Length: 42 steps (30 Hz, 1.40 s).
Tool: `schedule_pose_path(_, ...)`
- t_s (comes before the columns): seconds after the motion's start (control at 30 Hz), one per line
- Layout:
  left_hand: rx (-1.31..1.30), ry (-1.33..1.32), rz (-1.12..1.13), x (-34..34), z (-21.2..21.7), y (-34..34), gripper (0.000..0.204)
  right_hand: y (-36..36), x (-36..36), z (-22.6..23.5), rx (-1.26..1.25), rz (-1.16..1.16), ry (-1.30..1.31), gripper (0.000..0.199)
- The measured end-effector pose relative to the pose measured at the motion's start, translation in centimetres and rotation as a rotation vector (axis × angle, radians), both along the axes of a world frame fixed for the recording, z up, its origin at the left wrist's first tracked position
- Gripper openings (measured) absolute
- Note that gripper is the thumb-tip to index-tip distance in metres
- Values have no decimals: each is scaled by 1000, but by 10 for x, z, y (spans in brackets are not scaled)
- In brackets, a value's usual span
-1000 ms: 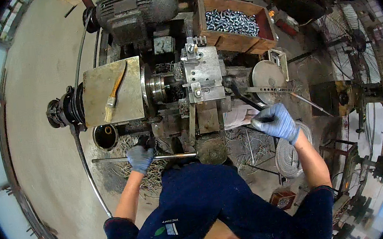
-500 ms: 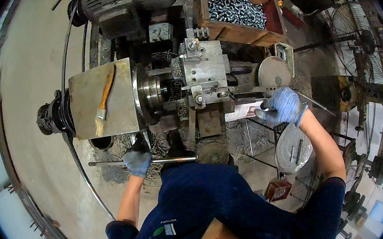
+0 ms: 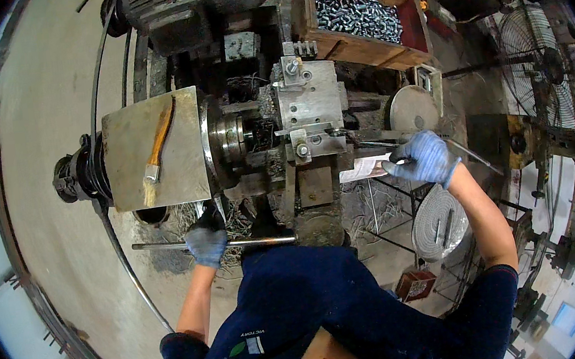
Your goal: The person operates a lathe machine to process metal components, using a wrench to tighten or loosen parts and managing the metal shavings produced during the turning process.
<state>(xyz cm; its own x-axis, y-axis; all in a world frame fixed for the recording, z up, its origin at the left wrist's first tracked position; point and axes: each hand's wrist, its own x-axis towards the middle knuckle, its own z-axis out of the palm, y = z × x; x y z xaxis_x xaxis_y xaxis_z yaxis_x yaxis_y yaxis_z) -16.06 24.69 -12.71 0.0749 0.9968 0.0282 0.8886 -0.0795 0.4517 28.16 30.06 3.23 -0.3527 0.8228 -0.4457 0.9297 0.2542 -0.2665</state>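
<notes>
My left hand [image 3: 206, 240], in a blue-grey glove with dark fingers, is closed around a long metal rod [image 3: 262, 241] in front of the machine. Its fingertips are partly hidden beside a small bright lever. On the other side, my gloved right hand [image 3: 424, 158] has its fingers curled on a slim metal tool [image 3: 376, 143]. That tool points left toward the metal tool block [image 3: 309, 107]; its kind is unclear. Left of the block is the round chuck [image 3: 230, 136] of a lathe-like machine.
A brush [image 3: 158, 144] lies on the flat metal cover [image 3: 120, 158]. Behind stands a wooden box [image 3: 372, 51] of small shiny metal pieces. A round disc [image 3: 413, 110] and a coiled mat [image 3: 439, 223] flank my right hand. A fan [image 3: 535, 66] stands far right.
The slim tool in my right hand has tilted, its left end rising closer to the tool block. My left hand stays on the rod.
</notes>
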Motion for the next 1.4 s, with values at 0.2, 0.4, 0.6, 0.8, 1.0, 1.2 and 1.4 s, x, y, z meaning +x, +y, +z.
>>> schedule_pose_path(0.2, -15, -34, 11, -1, -4, -1, 17, 0, -6, 5, -45, -38, 13, 41)
schedule_pose_path(0.4, 18, -17, 6, -3, -9, -2, 15, -4, -4, 1, -10, -23, 22, 41)
schedule_pose_path(0.6, 3, 23, 22, -5, -13, -5, 16, -6, -6, -4, 0, -32, 16, 42)
schedule_pose_path(0.8, 6, 36, 10, -4, -9, -3, 21, -7, -7, -3, 10, 18, 38, 39)
schedule_pose_path(1.0, 20, -12, 12, -4, -8, -3, 21, -7, -10, 1, -6, -48, 92, 40)
schedule_pose_path(1.2, 0, 1, 5, -4, -7, -3, 19, -6, -14, 3, -90, -100, 27, 42)
schedule_pose_path(1.4, -50, 16, 26, -4, -8, -3, 22, -8, -8, -10, -74, -95, 80, 45)
